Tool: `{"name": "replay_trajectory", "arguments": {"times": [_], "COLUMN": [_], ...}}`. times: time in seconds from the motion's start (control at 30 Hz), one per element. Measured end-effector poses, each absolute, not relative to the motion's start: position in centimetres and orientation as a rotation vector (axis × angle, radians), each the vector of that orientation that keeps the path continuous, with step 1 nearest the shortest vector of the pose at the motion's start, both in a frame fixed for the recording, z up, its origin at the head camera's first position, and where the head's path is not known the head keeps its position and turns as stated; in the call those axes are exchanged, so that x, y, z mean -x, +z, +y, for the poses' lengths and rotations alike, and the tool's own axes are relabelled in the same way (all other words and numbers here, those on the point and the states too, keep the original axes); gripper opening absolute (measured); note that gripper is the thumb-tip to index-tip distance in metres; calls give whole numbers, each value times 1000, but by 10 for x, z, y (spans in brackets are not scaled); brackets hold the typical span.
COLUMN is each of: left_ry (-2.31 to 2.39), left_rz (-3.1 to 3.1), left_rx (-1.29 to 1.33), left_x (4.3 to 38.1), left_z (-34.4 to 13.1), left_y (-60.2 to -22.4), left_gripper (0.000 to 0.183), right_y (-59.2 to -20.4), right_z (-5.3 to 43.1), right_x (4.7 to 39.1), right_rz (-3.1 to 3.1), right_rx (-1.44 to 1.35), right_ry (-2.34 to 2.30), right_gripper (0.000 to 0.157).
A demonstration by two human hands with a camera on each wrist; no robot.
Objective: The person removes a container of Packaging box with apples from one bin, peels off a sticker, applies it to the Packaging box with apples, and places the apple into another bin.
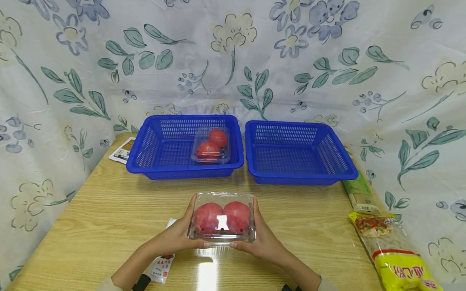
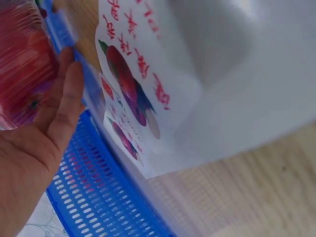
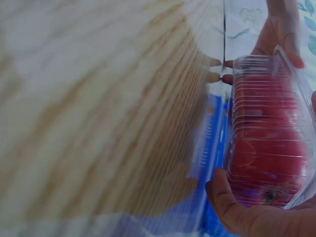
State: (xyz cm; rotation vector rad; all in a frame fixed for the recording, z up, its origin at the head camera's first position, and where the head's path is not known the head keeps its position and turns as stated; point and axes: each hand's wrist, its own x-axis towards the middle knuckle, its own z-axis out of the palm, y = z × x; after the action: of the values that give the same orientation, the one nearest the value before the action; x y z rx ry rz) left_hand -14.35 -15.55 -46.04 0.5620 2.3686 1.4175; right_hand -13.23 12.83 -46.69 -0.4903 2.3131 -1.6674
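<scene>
A clear plastic box (image 1: 222, 239) with two red tomatoes (image 1: 238, 216) inside is held between both hands over the front middle of the table. My left hand (image 1: 180, 233) grips its left side, thumb along the near edge. On the opposite side my right hand (image 1: 265, 239) grips it the same way. In the right wrist view, the ribbed box (image 3: 266, 123) shows fingers at both ends. Under the left forearm lies a white packet (image 1: 161, 270) with red print, which fills much of the left wrist view.
Behind the hands stand two blue plastic baskets; the left basket (image 1: 145, 155) contains another clear box of tomatoes (image 1: 210, 150), the right basket (image 1: 291, 176) stands beside it. Bagged dry goods (image 1: 397, 250) and a green packet (image 1: 360, 192) line the right edge. A white packet (image 1: 121, 152) lies back left.
</scene>
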Motion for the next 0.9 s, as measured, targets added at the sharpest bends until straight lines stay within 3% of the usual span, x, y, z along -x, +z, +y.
{"name": "replay_trajectory", "arguments": {"times": [0.9], "left_ry": [1293], "left_rz": [2519], "left_rx": [-582], "left_x": [146], "left_z": [-157], "left_y": [-469], "left_gripper": [135], "right_y": [-466], "right_z": [127], "right_x": [136], "right_rz": [2347], "right_rx": [529], "right_ry": [-1591], "right_gripper": [136]}}
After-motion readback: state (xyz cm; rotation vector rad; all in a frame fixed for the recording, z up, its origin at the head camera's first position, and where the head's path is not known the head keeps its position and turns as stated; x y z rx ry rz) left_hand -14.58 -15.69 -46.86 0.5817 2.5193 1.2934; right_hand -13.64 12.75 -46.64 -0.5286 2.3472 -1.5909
